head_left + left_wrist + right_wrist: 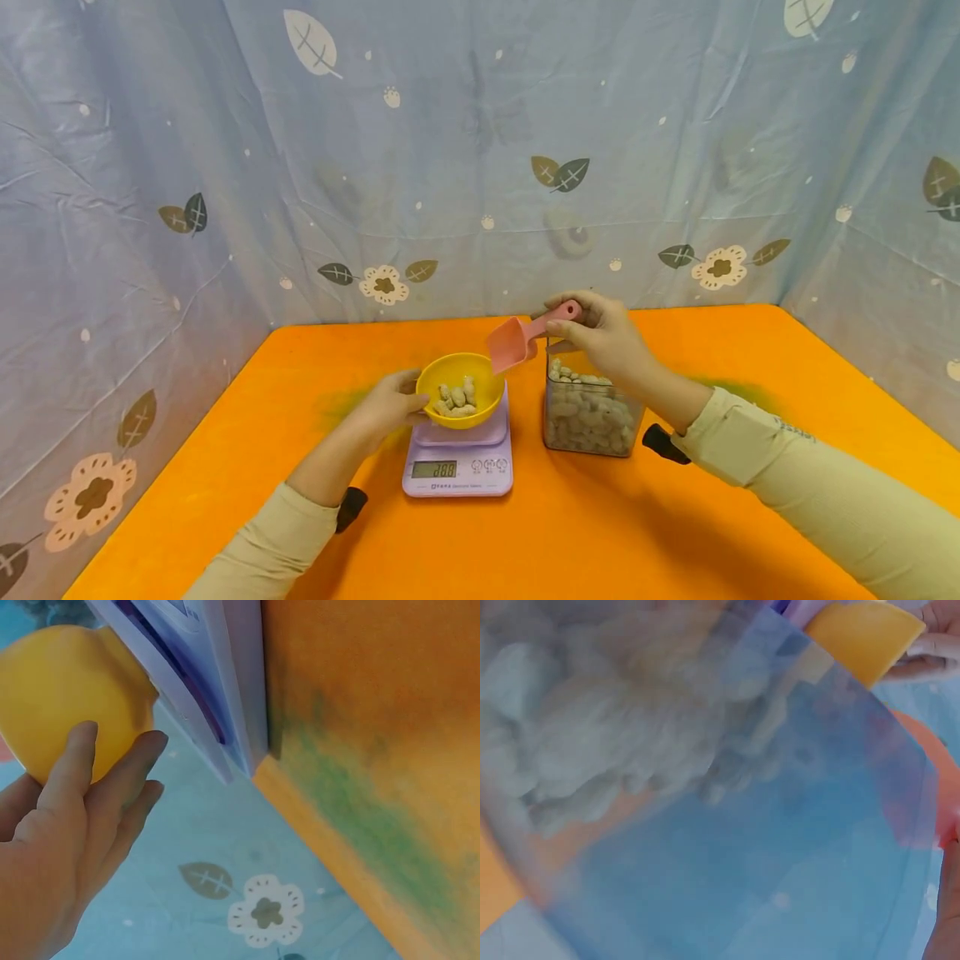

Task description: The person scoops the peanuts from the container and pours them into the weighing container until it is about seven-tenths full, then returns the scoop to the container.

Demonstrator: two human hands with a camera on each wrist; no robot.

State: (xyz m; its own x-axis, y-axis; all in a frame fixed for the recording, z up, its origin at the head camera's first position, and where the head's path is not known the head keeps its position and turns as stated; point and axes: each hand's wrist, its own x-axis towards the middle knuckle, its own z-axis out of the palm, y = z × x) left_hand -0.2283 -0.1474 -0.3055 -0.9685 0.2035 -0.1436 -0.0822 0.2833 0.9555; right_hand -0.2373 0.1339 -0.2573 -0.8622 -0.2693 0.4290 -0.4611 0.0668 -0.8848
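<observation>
A yellow bowl (427, 388) with several unshelled peanuts (459, 398) is over a lilac kitchen scale (457, 485), whose display shows digits hard to read. My left hand (386, 408) holds the bowl by its left side, thumb near the rim and fingers along the outside (71, 832). In my right hand (600, 333) is the handle of a pink scoop (512, 343), pinched between thumb and fingers. The scoop's blade tilts down beside the bowl's right rim; no peanuts show on it. Below the right hand stands a clear container (592, 451) of peanuts (588, 417).
An orange tabletop (465, 550) lies under everything. Blue curtains (450, 150) with leaf and flower prints hang at the back and both sides. Black wrist straps (665, 444) show under both forearms. In the right wrist view the container wall (780, 877) fills much of the picture.
</observation>
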